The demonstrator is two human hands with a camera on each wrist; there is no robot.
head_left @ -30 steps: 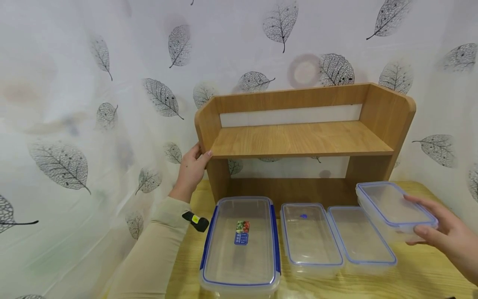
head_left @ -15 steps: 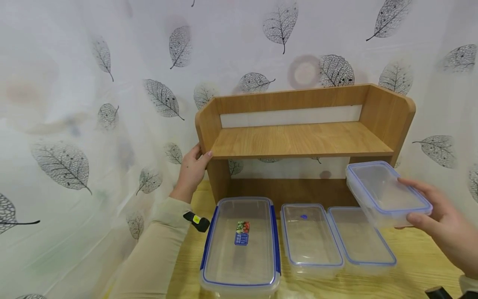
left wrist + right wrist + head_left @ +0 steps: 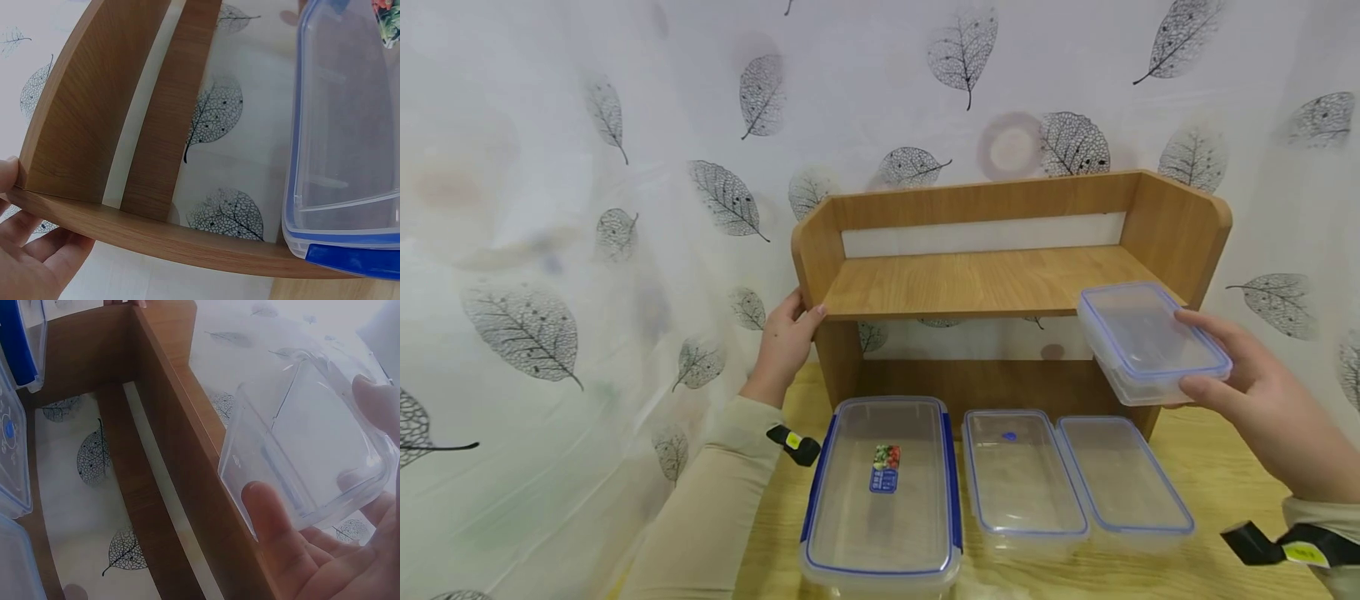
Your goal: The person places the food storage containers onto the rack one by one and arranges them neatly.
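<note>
My right hand (image 3: 1255, 392) holds a clear food container (image 3: 1150, 333) with a light-blue-rimmed lid by its right end. The container is up in the air, in front of the right end of the upper board of a wooden shelf (image 3: 985, 279). In the right wrist view, its clear wall (image 3: 325, 431) shows between thumb and fingers. My left hand (image 3: 785, 350) grips the shelf's left side panel at the height of the upper board, thumb on the front edge. In the left wrist view the fingers (image 3: 44, 250) reach around the panel's outer side.
A large food container (image 3: 880, 517) with dark blue clips stands on the wooden table (image 3: 1247, 517), in front of the shelf. Right of it are two smaller containers, one (image 3: 1026, 475) beside the other (image 3: 1123, 475). A leaf-patterned curtain (image 3: 625, 250) hangs behind and to the left.
My right hand has lifted the held container up and leftward, from low over the table to the level of the upper board. My left hand has stayed on the shelf panel.
</note>
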